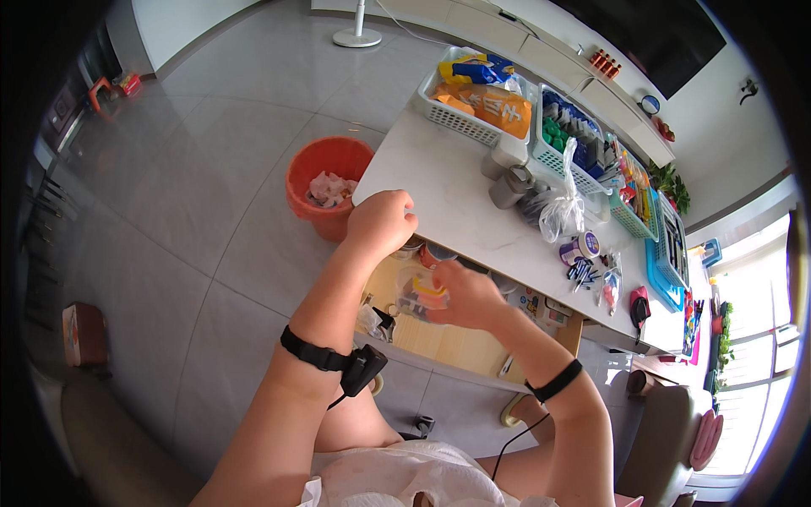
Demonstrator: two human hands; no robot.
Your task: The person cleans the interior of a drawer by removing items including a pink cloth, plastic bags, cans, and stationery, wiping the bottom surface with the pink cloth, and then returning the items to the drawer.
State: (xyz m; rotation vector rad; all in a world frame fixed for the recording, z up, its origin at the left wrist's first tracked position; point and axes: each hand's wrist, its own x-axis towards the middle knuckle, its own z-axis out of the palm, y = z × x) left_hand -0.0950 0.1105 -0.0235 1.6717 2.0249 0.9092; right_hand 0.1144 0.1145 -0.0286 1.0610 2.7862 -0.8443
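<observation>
My left hand [382,223] is curled closed at the near left corner of the white table [473,203]; what its fingers hold, if anything, is hidden. Over the pulled-out wooden drawer [448,345], my right hand [467,296] grips the right side of a clear round plastic container [412,311]. Yellow, orange and pink pieces show through its wall. Around it in the drawer lie several small items, among them a crumpled clear bag [369,321] and small round containers at the back, partly under the tabletop.
An orange bin [306,190] with crumpled tissue stands left of the table. On the tabletop are a basket [460,118] of packets, grey containers [510,186], a tied clear bag [564,207], a purple-white tub [579,248] and more baskets. A chair [663,439] stands at the right.
</observation>
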